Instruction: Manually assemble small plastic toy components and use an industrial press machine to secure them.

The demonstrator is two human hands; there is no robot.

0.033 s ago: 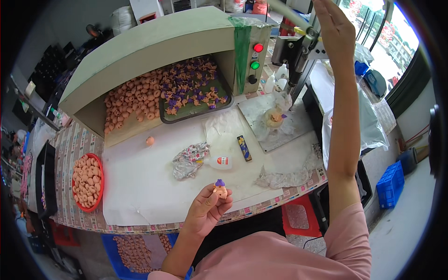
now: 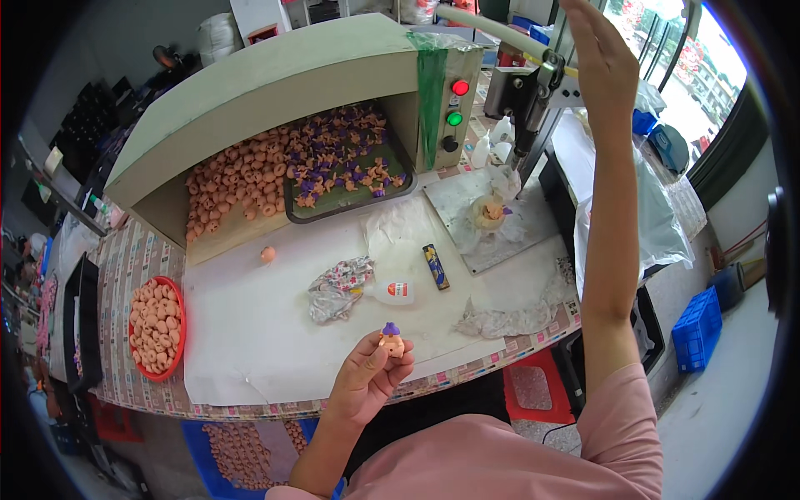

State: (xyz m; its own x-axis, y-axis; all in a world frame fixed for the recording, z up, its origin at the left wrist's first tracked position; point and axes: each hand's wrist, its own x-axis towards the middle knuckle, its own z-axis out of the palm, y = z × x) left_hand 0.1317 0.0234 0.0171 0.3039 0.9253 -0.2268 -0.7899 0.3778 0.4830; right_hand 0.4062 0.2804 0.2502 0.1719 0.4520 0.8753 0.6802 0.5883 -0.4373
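Note:
Between the thumb and fingers of my left hand is a small peach toy figure with a purple top, held above the front edge of the white-covered table. My right hand is raised at the upper right, its fingers stretched out and partly cut off by the picture edge. It is beside a hand press with a long pale lever; whether it touches the press I cannot tell. On the press's metal plate sits a plastic-wrapped round holder with a peach and purple piece in it.
A heater-like housing holds peach heads and a dark tray of purple-and-peach parts. A red basket of peach pieces, a lone head, a white bottle, crumpled wrapping and a dark blue pack are on the table.
The press lever has swung lower, its free end now further left. My left hand and the figure have barely shifted; my right arm stays raised.

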